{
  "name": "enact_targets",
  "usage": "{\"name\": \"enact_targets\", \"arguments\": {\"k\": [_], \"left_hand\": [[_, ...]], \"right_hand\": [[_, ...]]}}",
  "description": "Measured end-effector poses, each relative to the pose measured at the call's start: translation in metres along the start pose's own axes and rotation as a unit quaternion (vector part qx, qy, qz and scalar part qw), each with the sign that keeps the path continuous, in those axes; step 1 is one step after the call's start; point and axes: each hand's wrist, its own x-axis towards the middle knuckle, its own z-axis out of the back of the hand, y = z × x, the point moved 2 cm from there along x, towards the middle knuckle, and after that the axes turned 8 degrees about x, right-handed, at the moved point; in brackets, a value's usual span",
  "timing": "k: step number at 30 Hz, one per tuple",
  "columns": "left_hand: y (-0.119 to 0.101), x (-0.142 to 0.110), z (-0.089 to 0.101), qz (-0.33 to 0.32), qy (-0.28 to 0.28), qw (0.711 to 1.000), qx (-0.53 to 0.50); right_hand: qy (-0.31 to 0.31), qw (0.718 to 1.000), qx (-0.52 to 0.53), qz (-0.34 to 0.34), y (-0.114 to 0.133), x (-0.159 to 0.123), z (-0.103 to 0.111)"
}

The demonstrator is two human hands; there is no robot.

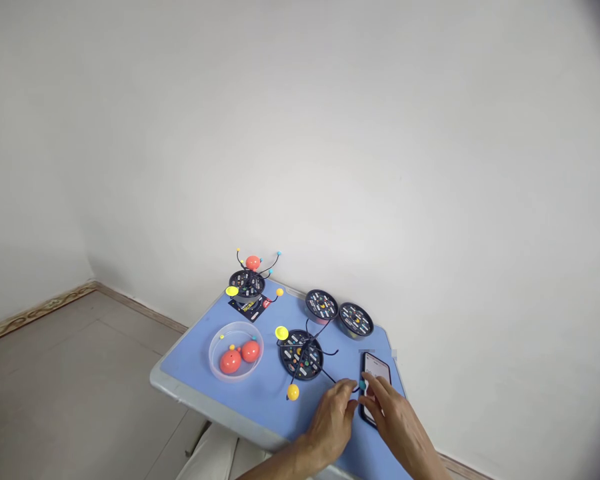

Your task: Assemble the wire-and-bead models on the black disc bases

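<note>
Low in the head view, my left hand (333,417) rests on the blue table (195,360), fingers curled in a pinch near a small teal ball (363,385) at the end of a black wire arm. That arm runs from a black round base (301,355) with yellow balls on other arms. My right hand (395,417) lies over a black phone (377,373) with a lit screen, fingers stretched toward it. Whether the left fingers hold the ball is unclear.
A clear bowl (236,350) holds two orange half-spheres. An assembled model (249,280) with an orange ball stands at the far corner. Two black discs (321,305) (356,319) sit by the white wall. Tiled floor lies to the left.
</note>
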Motion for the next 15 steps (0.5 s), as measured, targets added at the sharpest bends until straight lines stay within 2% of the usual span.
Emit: {"name": "enact_targets", "arguments": {"k": [3,6,9,12,15], "left_hand": [[0.003,-0.016,0.000,-0.037,0.004,0.997,0.067],[0.011,-0.034,-0.004,-0.083,-0.019,0.977,0.197],[0.020,-0.045,-0.007,-0.112,-0.082,0.932,0.335],[0.027,-0.046,-0.005,-0.090,-0.149,0.879,0.444],[0.034,-0.042,-0.002,-0.066,-0.164,0.838,0.517]], "right_hand": [[-0.021,0.999,0.032,-0.009,-0.003,-0.004,0.006],[-0.040,0.998,0.045,-0.020,-0.009,-0.012,0.007],[-0.062,0.996,0.050,-0.026,-0.016,-0.024,0.004],[-0.083,0.995,0.051,-0.012,-0.022,-0.036,-0.001],[-0.089,0.995,0.045,0.011,-0.026,-0.045,-0.006]]}}
